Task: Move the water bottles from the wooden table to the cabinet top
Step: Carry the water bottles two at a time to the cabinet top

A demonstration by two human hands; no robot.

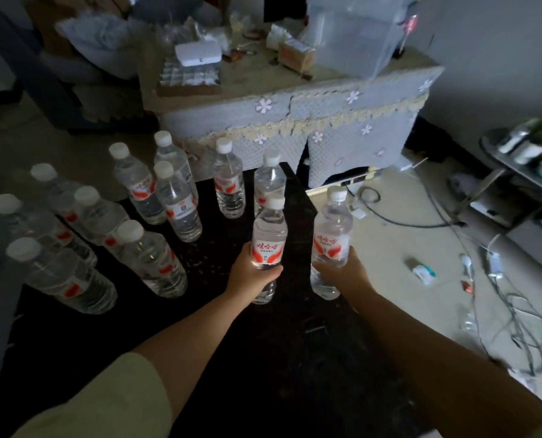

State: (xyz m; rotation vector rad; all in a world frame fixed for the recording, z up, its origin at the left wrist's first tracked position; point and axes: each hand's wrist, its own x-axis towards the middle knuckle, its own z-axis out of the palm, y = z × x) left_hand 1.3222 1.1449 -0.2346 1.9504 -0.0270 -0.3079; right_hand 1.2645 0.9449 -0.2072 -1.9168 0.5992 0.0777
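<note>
Each hand grips one water bottle upright over the wooden table's (263, 358) far right corner: left hand (253, 273) round its bottle (269, 241), right hand (342, 275) round another (330, 238). Carry level to the cabinet top (263, 71); set down on bare cloth, avoiding clutter.

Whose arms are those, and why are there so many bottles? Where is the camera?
The camera sits on a person's head and looks down, so you see that person's own two arms. The left hand holds one water bottle, and the right hand holds another bottle. More bottles with white caps stand on the dark table. Behind it is a cabinet under a flowered cloth, with boxes and clutter on top. Cables lie on the floor.
</note>
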